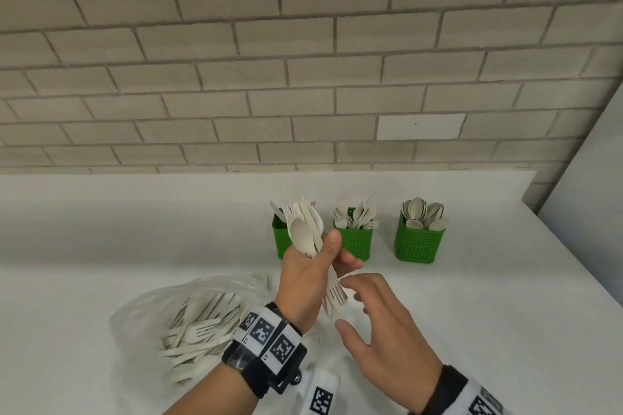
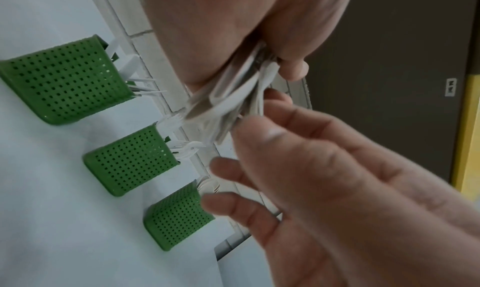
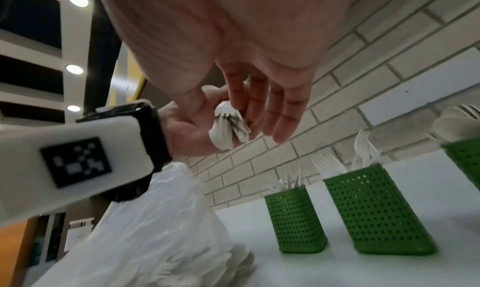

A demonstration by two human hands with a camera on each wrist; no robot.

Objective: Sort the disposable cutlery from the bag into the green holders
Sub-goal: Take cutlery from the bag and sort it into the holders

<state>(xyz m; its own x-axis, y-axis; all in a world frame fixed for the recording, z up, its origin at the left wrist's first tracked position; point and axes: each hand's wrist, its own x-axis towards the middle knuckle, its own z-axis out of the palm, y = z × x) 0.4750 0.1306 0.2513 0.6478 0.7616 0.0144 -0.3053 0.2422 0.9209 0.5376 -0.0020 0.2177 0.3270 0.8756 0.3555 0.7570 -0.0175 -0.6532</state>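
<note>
— What have you got in your left hand [image 1: 303,274]?

— A mixed bundle of cutlery [image 1: 312,236], pale disposable pieces. My fingers [image 1: 349,261] are curled tight round the middle of it, thumb up against the side. A spoon bowl and some other ends stick out above my fist, and fork tines point down below it.

— And the right hand [image 1: 387,330]?

— It holds nothing. The fingers are spread and relaxed, just beside the lower end of the bundle, fingertips close to the fork tines. Whether one fingertip already touches them I cannot tell.

— Where is the rest of the cutlery?

— The clear plastic bag [image 1: 175,323] lies on the white worktop [image 1: 101,239] to my left, near my left wrist, with many forks and other pieces lying loose inside it.

— The holders?

— Three green holders stand in a row near the brick wall [image 1: 303,61], behind my hands. The left holder [image 1: 280,242] is partly hidden by the bundle; from the right wrist view thin ends stand up in it. The middle holder [image 1: 355,242] has forks, tines up. The right holder [image 1: 418,242] is packed with spoons, bowls up.
</note>
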